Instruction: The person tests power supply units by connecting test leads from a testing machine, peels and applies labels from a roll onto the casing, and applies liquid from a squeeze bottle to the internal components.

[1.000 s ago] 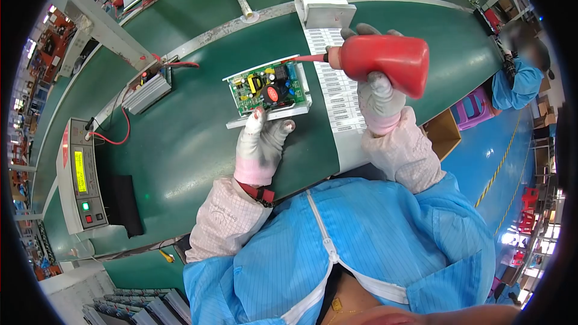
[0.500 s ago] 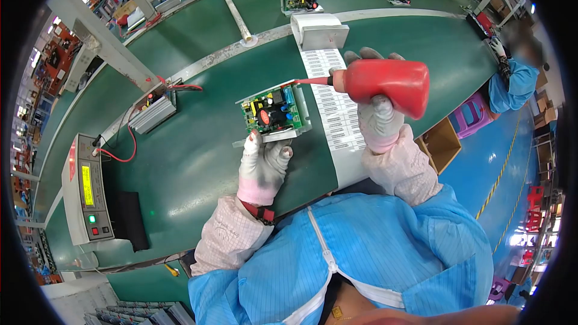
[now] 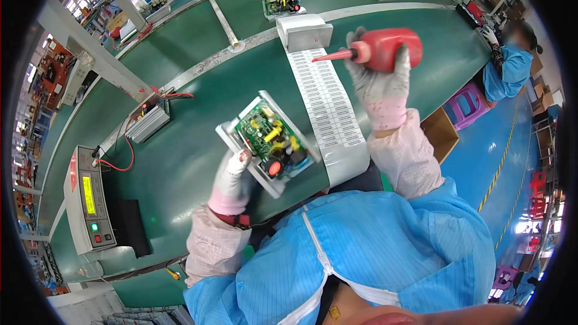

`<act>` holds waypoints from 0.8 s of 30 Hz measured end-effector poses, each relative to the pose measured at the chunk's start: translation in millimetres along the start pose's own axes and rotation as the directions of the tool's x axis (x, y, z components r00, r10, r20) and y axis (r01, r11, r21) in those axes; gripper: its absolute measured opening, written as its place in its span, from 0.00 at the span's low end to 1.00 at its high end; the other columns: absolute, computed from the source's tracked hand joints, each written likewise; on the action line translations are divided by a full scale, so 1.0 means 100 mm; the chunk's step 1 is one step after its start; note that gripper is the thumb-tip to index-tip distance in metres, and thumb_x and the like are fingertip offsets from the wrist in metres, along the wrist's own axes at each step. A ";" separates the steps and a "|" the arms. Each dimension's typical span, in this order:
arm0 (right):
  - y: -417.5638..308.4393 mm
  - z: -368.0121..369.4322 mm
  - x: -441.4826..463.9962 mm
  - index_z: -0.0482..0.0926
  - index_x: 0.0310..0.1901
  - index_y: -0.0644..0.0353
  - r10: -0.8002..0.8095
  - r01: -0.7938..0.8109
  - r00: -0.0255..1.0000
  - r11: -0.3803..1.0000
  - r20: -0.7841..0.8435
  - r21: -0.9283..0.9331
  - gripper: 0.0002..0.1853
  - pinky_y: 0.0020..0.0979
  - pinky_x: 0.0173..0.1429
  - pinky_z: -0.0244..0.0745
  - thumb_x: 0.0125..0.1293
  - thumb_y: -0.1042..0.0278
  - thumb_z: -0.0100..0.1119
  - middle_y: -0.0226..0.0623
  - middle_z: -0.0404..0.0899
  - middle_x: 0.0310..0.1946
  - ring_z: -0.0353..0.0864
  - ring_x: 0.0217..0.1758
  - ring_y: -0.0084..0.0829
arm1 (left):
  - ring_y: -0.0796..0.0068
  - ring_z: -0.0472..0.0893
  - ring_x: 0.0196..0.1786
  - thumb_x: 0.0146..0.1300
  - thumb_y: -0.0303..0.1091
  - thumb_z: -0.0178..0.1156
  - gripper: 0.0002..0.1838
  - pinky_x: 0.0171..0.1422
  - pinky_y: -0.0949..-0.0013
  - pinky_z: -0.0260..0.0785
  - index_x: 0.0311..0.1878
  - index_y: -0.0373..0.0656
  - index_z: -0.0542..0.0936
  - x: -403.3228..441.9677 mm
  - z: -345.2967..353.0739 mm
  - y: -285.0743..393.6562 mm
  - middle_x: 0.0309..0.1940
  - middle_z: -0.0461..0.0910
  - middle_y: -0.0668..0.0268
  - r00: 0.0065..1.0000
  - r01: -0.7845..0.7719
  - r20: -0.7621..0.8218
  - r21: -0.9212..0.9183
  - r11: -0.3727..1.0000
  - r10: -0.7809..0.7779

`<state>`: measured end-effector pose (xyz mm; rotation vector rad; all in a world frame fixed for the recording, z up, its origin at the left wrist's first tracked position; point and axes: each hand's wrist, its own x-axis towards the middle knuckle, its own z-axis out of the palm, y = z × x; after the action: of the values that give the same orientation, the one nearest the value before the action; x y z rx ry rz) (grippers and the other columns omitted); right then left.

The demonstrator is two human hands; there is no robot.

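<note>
Holding one red bottle (image 3: 390, 49) and one circuit board (image 3: 271, 139).

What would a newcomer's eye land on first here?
Likely the red bottle in the raised right hand, its nozzle over the label strip. Next, the green circuit board, tilted in the left hand near the middle. At far left, a yellow screen glows.
</note>
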<state>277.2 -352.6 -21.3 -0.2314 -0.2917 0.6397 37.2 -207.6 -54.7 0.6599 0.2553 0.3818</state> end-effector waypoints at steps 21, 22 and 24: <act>0.41 0.18 -0.22 0.62 0.63 0.59 0.069 0.290 0.878 0.712 0.475 -0.640 0.45 0.44 0.49 0.83 0.44 0.63 0.79 0.58 0.73 0.54 0.81 0.50 0.50 | 0.61 0.80 0.41 0.46 0.47 0.70 0.36 0.49 0.66 0.72 0.52 0.27 0.74 0.02 0.08 0.47 0.42 0.80 0.49 0.964 -0.145 0.106 0.979 0.145 0.245; 0.42 0.15 -0.22 0.63 0.63 0.59 0.073 0.291 0.876 0.708 0.476 -0.644 0.46 0.44 0.49 0.83 0.43 0.63 0.80 0.58 0.73 0.54 0.81 0.51 0.50 | 0.61 0.80 0.41 0.46 0.47 0.70 0.36 0.49 0.66 0.72 0.52 0.27 0.74 0.02 0.08 0.47 0.42 0.80 0.50 0.965 -0.145 0.107 0.978 0.150 0.240; 0.42 0.13 -0.22 0.63 0.63 0.59 0.077 0.292 0.875 0.703 0.478 -0.648 0.46 0.44 0.49 0.83 0.43 0.63 0.80 0.58 0.73 0.54 0.81 0.51 0.50 | 0.61 0.80 0.41 0.46 0.48 0.70 0.36 0.49 0.66 0.72 0.52 0.27 0.74 0.02 0.08 0.46 0.42 0.79 0.50 0.966 -0.147 0.108 0.977 0.155 0.234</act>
<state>232.6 -332.1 -26.2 -0.8042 -1.0374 0.4230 30.0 -178.1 -19.5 2.0619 0.5013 0.4623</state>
